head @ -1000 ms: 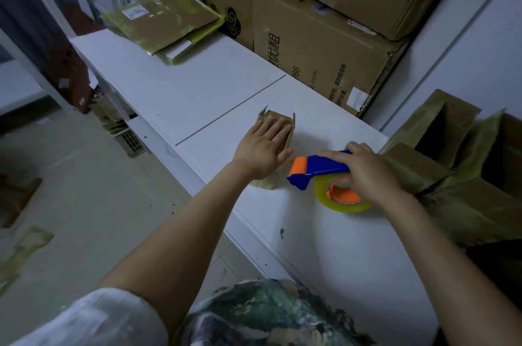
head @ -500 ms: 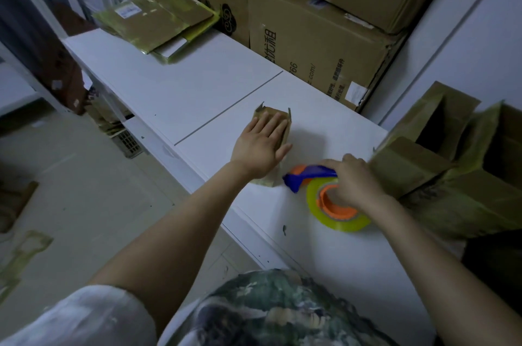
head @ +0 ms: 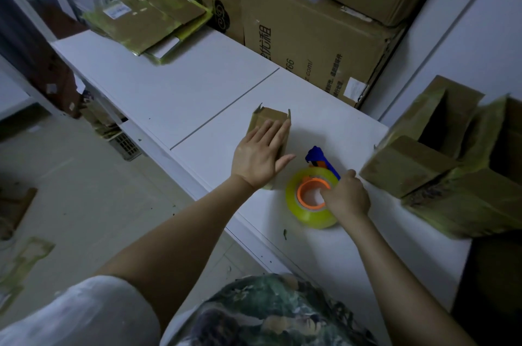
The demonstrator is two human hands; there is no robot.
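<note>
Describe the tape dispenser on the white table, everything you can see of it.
The tape dispenser has a blue plastic frame and an orange hub carrying a thick roll of yellowish clear tape. It rests on the white table, the roll's open side facing up and the blue end pointing away from the person. The right hand grips it at the hub's right edge. It sits close beside the small cardboard box, on that box's right.
</note>
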